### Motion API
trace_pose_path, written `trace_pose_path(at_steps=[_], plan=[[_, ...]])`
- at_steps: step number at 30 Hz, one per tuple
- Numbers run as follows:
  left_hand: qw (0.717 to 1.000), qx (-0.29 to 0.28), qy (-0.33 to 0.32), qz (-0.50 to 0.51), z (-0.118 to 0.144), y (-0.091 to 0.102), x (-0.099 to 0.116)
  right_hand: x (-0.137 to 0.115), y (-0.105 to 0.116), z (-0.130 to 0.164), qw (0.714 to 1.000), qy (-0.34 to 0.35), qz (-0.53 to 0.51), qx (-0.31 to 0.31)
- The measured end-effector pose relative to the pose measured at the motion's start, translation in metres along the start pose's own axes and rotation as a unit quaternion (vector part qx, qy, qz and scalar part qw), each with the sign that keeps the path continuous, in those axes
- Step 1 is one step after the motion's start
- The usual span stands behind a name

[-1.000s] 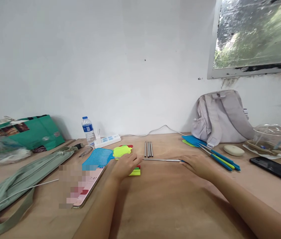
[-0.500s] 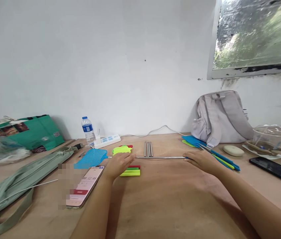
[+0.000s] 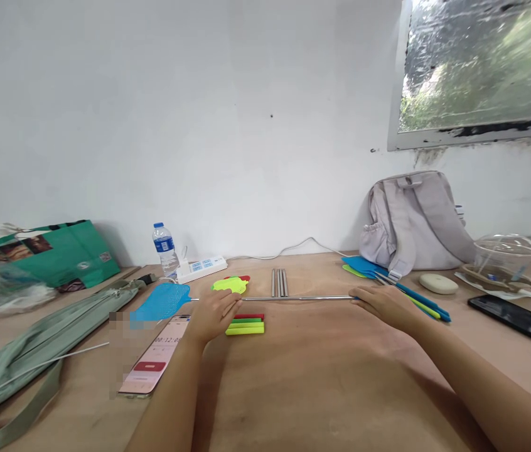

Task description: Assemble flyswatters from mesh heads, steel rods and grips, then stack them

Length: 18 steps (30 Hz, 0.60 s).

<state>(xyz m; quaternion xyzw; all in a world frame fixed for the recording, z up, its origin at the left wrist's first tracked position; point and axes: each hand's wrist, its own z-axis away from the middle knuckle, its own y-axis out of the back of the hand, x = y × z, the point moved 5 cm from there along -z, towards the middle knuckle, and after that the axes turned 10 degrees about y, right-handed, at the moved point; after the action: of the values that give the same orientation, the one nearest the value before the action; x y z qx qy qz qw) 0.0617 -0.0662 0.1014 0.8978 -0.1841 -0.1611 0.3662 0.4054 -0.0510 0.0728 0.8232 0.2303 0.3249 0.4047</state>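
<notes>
— So, how do the hands grip it?
— Each pinches one end of the telescopic rod: the left hand near the blue swatter head, the right hand at the handle end. Held level just above the bench, probably so it slides straight.
— Around them?
— Coloured sticks touch the left hand at three o'clock; spare rods lie at twelve; a phone at seven.
— Any change?
— The rod is longer than a second ago, and the head has shifted towards nine.
</notes>
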Motion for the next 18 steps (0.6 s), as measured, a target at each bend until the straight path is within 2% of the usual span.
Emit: trace_pose_path(at_steps=[3,6,9,12,15,18], plan=[[0.996,0.059,0.054,-0.035,-0.004,0.007,0.006,-0.01,0.001,-0.005,1.0,0.0,0.014,0.013],[0.993,0.097,0.063,-0.037,-0.012,0.011,0.029,-0.018,0.004,-0.009,0.999,-0.001,0.019,0.034],[0.997,0.069,0.016,-0.034,-0.02,0.008,0.063,-0.025,0.007,-0.013,0.999,-0.002,0.009,0.041],[0.996,0.058,0.012,-0.064,-0.021,0.006,0.086,-0.033,0.014,-0.015,0.998,0.0,-0.029,0.05],[0.994,0.083,0.02,-0.074,-0.019,0.005,0.09,-0.039,0.018,-0.017,0.996,-0.024,-0.073,0.037],[0.99,0.098,-0.002,-0.097,-0.017,0.003,0.084,-0.04,0.016,-0.019,0.996,-0.064,-0.058,0.017]])
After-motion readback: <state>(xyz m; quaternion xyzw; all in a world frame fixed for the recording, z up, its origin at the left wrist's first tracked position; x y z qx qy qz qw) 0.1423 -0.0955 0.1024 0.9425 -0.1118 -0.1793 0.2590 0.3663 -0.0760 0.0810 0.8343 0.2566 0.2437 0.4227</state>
